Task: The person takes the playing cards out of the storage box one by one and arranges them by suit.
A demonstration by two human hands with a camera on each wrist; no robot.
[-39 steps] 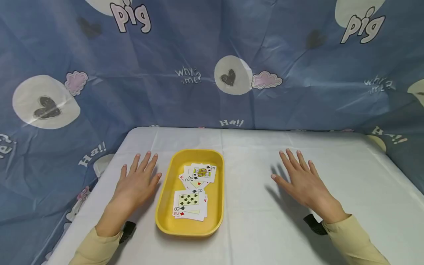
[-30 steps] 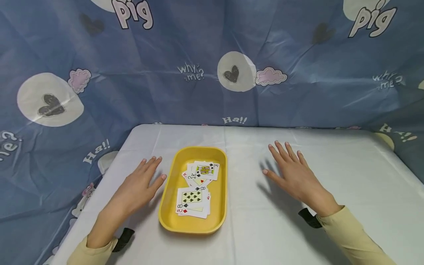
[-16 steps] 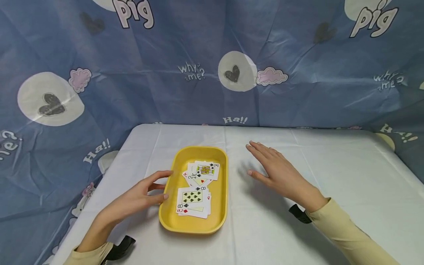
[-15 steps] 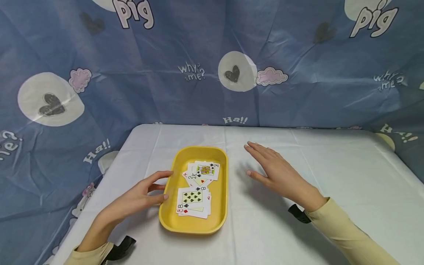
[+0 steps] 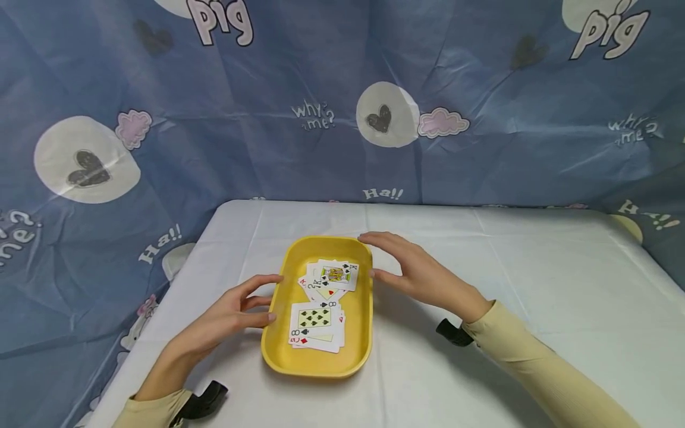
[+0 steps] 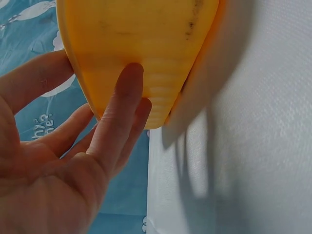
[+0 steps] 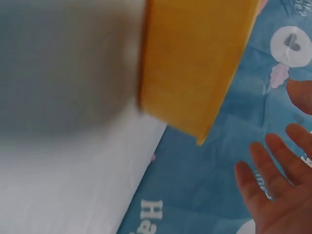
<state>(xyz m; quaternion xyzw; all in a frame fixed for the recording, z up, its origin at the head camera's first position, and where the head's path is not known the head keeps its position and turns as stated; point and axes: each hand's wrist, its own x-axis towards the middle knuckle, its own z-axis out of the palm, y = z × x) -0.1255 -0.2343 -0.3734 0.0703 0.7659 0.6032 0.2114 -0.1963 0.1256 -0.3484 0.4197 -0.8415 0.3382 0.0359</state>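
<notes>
A yellow tray (image 5: 350,359) lies on the white tabletop in the head view, with playing cards inside. My left hand (image 5: 230,312) holds its left side: two fingertips reach the rim, and other fingers lie against the outer wall in the left wrist view. On the opposite side, my right hand (image 5: 423,270) has its fingertips at the right rim near the far corner; in the right wrist view its fingers look spread, apart from the tray. An eight of spades (image 5: 314,321) tops the nearer pile. A king of spades (image 5: 337,274) tops the farther one.
The white-covered table (image 5: 535,279) ends at a blue printed cloth (image 5: 299,160) hanging behind and along the left side. A black wrist camera (image 5: 203,401) sits under the left wrist, another black camera (image 5: 453,333) under the right.
Both hands have moved in to the tray, the left to its left rim first, then the right leftward to its right rim. Tray and cards keep their places on the table.
</notes>
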